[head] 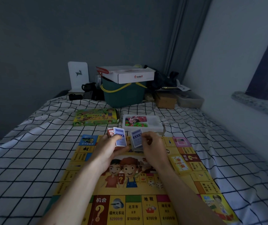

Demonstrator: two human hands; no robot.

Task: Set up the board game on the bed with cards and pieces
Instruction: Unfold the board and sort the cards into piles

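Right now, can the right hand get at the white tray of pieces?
Probably not yet: the right hand grips cards. The white tray lies just beyond it on the bed, nothing between.

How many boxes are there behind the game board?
3, maybe more hidden in the clutter. The green game box lies on the bed, the white tray box sits to its right, and a white cardboard box rests on the green basket.
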